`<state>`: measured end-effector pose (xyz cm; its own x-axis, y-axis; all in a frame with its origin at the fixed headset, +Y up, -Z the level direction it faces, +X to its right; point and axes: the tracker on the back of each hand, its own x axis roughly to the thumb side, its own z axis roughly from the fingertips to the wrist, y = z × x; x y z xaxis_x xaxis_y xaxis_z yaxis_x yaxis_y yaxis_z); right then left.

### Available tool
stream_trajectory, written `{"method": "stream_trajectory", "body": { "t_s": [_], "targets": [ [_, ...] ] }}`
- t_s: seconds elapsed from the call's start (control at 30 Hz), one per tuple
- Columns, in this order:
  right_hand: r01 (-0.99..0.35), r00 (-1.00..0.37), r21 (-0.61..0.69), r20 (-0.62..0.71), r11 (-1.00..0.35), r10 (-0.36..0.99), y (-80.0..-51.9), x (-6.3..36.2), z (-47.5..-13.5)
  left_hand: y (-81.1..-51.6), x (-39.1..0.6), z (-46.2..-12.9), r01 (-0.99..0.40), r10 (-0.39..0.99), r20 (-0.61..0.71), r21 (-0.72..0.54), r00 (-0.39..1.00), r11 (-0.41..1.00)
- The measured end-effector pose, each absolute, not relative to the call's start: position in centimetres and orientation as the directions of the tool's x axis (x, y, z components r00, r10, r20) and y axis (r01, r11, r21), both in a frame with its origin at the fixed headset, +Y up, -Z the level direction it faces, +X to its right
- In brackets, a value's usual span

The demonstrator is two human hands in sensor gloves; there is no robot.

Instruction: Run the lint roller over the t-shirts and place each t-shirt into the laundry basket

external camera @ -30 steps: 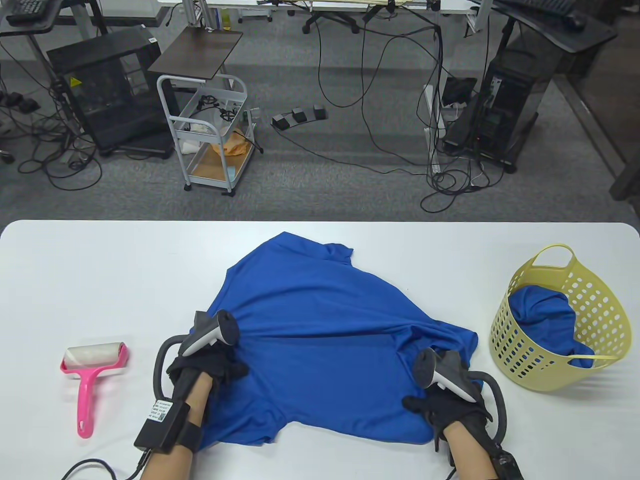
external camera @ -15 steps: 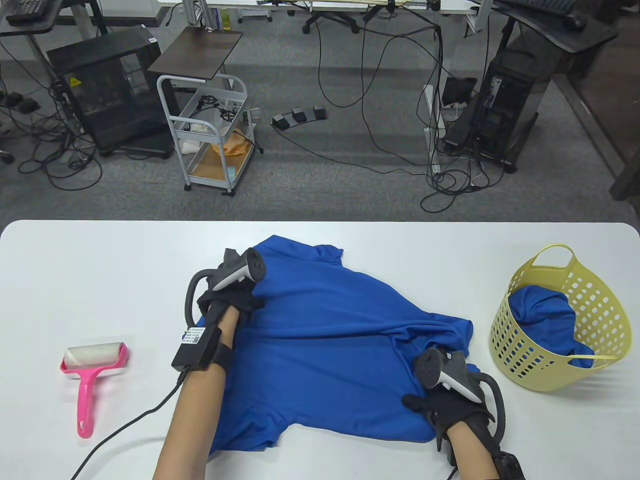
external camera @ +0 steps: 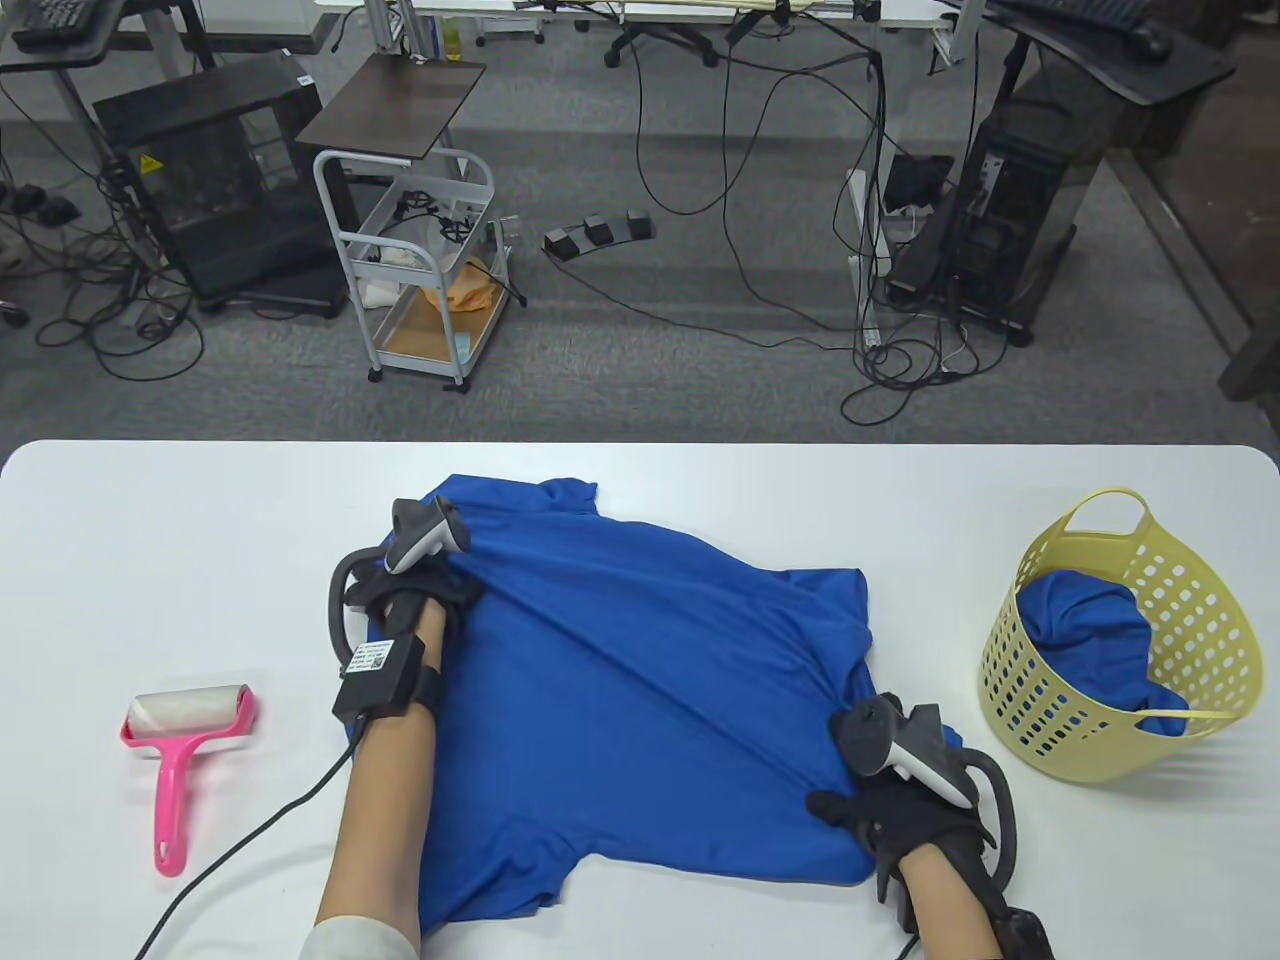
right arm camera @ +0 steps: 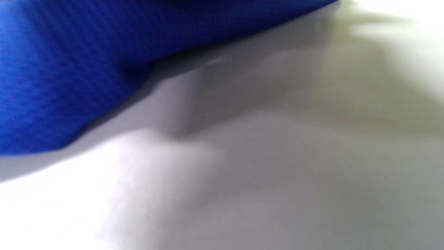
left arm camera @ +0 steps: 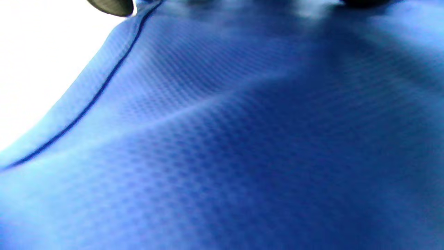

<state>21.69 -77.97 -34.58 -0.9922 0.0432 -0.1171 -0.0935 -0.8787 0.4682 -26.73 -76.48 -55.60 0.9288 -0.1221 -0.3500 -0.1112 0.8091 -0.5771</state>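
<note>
A blue t-shirt (external camera: 640, 700) lies spread across the middle of the white table (external camera: 200, 520). My left hand (external camera: 400, 595) grips its far-left part near the collar end, and the cloth runs in taut folds from there to my right hand (external camera: 890, 815). The right hand holds the shirt's near-right corner, where the fabric bunches. The left wrist view is filled by the blue t-shirt (left arm camera: 242, 139) with a seam at the left. The right wrist view has the t-shirt (right arm camera: 62, 52) edge over the table (right arm camera: 277, 173). A pink lint roller (external camera: 180, 740) lies untouched at the near left.
A yellow perforated laundry basket (external camera: 1200, 620) stands at the right of the table with another blue t-shirt (external camera: 1085, 630) inside. A cable trails from my left wrist over the near edge. Beyond the table are a cart, computers and floor cables.
My left hand has gone from the near side up and to the far left, dragging the shirt's collar end leftward and stretching the cloth. The right hand has stayed at the near-right corner.
</note>
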Motion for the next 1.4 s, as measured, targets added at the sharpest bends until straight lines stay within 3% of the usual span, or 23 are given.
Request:
{"method": "stream_trajectory", "body": {
  "t_s": [0.27, 0.4, 0.47, 0.53, 0.73, 0.83, 0.97, 1.07, 1.23, 1.3, 1.4],
  "targets": [
    [-0.123, -0.991, 0.39, -0.097, -0.912, 0.092, -77.0, 22.1, -34.3, -75.9, -26.3, -54.7, -0.09, -0.164, -0.345, -0.614, 0.924, 0.784],
    [-0.224, -0.968, 0.139, -0.148, -0.965, 0.203, -74.1, 23.5, -33.3, -74.8, -26.0, -52.5, -0.172, 0.048, -0.217, -0.596, 0.975, 0.785],
    [-0.217, -0.949, 0.005, -0.237, -0.976, 0.21, -73.3, 24.2, -32.7, -73.5, -25.4, -50.5, -0.105, 0.032, -0.142, -0.54, 0.989, 0.835],
    [-0.167, -0.936, -0.028, -0.311, -0.986, 0.167, -73.5, 24.3, -32.8, -72.8, -24.8, -48.2, -0.021, -0.027, -0.074, -0.585, 0.997, 0.811],
    [0.089, -0.919, 0.178, -0.366, -0.98, -0.15, -75.0, 23.1, -35.1, -72.8, -23.6, -42.5, -0.003, -0.023, -0.033, -0.637, 0.999, 0.771],
    [0.082, -0.911, 0.265, -0.37, -0.961, -0.18, -75.6, 22.9, -35.8, -74.0, -23.7, -40.1, 0.031, -0.056, -0.016, -0.662, 0.998, 0.749],
    [-0.019, -0.946, 0.232, -0.32, -0.973, -0.058, -75.8, 22.5, -35.9, -76.9, -23.9, -38.3, -0.012, -0.004, -0.022, -0.677, 1.0, 0.736],
    [-0.045, -0.954, 0.234, -0.299, -0.971, -0.028, -75.0, 22.5, -35.6, -77.2, -24.1, -37.7, -0.021, 0.014, -0.017, -0.608, 1.0, 0.794],
    [-0.41, -0.887, -0.052, -0.208, -0.911, 0.412, -70.8, 23.4, -33.9, -77.4, -24.3, -37.4, -0.018, 0.015, -0.011, -0.608, 1.0, 0.794],
    [-0.477, -0.857, -0.119, -0.159, -0.871, 0.49, -69.4, 23.5, -33.2, -77.4, -24.3, -37.4, -0.02, 0.016, -0.012, -0.611, 1.0, 0.792],
    [-0.473, -0.865, -0.182, -0.089, -0.862, 0.494, -67.7, 23.4, -32.3, -77.4, -24.3, -37.4, -0.016, 0.013, -0.01, -0.609, 1.0, 0.793]
  ]
}}
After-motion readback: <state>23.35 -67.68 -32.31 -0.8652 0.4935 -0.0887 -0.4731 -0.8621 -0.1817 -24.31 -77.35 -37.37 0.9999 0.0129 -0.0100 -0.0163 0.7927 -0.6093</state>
